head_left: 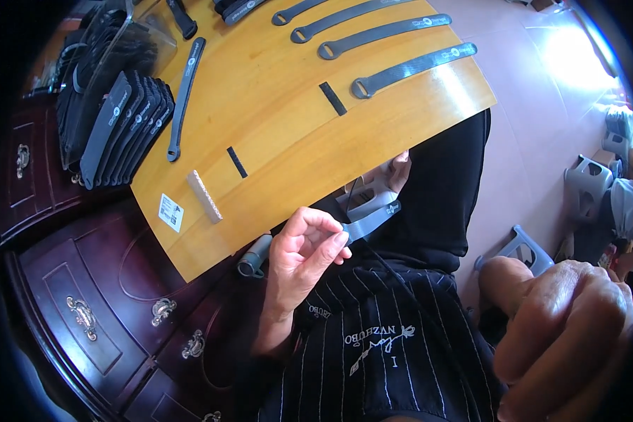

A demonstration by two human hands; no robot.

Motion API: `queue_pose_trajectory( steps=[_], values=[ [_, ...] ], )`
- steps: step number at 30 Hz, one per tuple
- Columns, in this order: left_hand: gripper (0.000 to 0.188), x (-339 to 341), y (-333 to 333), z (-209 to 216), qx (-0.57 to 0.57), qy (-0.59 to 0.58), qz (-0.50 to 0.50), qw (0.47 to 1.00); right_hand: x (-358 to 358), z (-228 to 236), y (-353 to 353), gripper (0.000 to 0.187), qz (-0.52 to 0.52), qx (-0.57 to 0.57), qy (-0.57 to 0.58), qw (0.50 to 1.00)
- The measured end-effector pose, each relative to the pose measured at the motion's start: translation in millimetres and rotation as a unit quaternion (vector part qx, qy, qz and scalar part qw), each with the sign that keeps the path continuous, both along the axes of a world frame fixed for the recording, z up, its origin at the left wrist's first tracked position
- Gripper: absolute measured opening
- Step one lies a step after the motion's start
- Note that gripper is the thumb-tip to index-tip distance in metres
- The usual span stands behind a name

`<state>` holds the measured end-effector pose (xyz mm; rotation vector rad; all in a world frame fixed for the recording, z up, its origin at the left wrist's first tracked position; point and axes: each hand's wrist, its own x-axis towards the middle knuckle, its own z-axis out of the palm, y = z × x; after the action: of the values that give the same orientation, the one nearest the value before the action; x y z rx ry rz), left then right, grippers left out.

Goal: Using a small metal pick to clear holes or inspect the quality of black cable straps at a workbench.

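My left hand (pixel 304 257) pinches the end of a grey hook-and-loop cable strap (pixel 370 222) between thumb and fingertips, just off the table's near edge. The strap slants up to the right, and its far tip hangs free above my lap. My right hand (pixel 559 323) is raised very near the camera at the lower right, apart from the strap. Its fingers are curled closed, and whatever they may hold is hidden. On the yellow wooden table (pixel 281 133), a row of similar straps with slotted round ends includes a nearest one (pixel 415 69).
Also on the table are two short black strips (pixel 333 98), a pale zigzag-edged strip (pixel 205 197), a white label (pixel 171 212) and a lone strap (pixel 186 98). Stacked black straps (pixel 126 130) stand at left over dark drawers (pixel 84 316). A grey-green bottle (pixel 254 257) is below the edge.
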<state>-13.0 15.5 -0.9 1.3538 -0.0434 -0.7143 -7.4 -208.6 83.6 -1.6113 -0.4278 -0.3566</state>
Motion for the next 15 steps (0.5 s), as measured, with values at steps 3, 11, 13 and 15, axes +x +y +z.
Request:
queue_pose_trajectory(
  steps=[3, 11, 13, 15],
  values=[
    [0.012, -0.3, 0.6, 0.7, 0.002, -0.003, 0.0, 1.0, 3.4, -1.8, -1.9, 0.017, 0.002, -0.01, -0.016, 1.0],
    [0.012, 0.1, 0.0, 1.6, 0.011, -0.012, -0.002, 1.0, 2.4, -1.2, -20.4, 0.017, 0.002, -0.047, -0.06, 0.997],
    [0.012, 2.5, -2.4, 7.2, 0.011, -0.015, -0.009, 1.0, 0.8, 8.3, -27.7, 0.017, -0.005, -0.064, -0.065, 0.996],
    [0.013, 3.3, 4.0, 13.5, 0.034, -0.068, -0.001, 0.997, -11.1, 8.0, -6.6, 0.017, 0.0, -0.07, -0.074, 0.995]
  ],
)
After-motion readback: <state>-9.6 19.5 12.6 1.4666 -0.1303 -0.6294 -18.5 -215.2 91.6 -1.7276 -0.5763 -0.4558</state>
